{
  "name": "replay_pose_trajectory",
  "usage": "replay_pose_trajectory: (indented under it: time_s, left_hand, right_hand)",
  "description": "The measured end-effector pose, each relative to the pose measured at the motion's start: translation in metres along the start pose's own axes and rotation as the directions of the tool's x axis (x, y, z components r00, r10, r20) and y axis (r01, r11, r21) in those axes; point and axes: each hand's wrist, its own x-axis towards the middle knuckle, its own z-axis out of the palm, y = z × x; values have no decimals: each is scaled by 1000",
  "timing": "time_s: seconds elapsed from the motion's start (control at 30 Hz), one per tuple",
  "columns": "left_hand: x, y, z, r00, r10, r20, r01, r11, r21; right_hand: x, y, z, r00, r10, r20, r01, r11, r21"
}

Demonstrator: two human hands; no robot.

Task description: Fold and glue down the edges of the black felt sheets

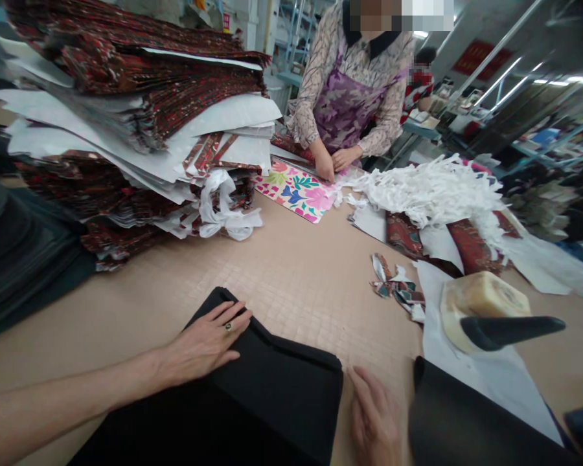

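Observation:
A black fabric piece [272,395] lies on the tan table [291,272] right in front of me. My left hand [206,343], a ring on one finger, rests flat on its upper left corner with fingers stretched out. Flat on the table at the fabric's right edge is my right hand [374,414], fingers open, between that piece and a second black piece [461,421].
A tall stack of red patterned cloth and white paper [136,116] fills the left. Dark folded fabric [24,259] lies far left. Opposite me a person's hands [333,165] press a bright floral piece [296,191]. White shredded strips [427,191], scraps [393,285] and a tan block [486,298] lie right.

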Motion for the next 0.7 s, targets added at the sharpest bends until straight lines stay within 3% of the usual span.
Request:
replay_pose_trajectory:
  time_s: [0.13, 0.23, 0.37, 0.47, 0.6, 0.7]
  left_hand:
    - [-7, -33, 2, 993, -109, -46, 110, 994, 20]
    - [-10, -49, 5, 984, -138, -112, 138, 990, -4]
    - [-4, -53, 7, 987, -82, -141, 58, 984, -167]
    - [5, -50, 2, 994, -1, -114, -25, 974, -227]
    - [5, -49, -26, 992, 14, -125, -42, 973, -228]
    - [-15, -36, -60, 990, 80, -113, -101, 975, -199]
  right_hand:
    - [27, -27, 8, 998, -50, 38, 46, 993, 108]
    - [38, -39, 17, 996, -42, 75, 36, 995, 90]
    - [45, -38, 20, 979, 48, 197, -74, 989, 126]
    - [56, -37, 13, 964, 27, 265, -76, 981, 176]
    - [65, -42, -14, 967, -84, 241, 21, 967, 253]
    - [51, -51, -42, 965, -189, 183, 126, 942, 310]
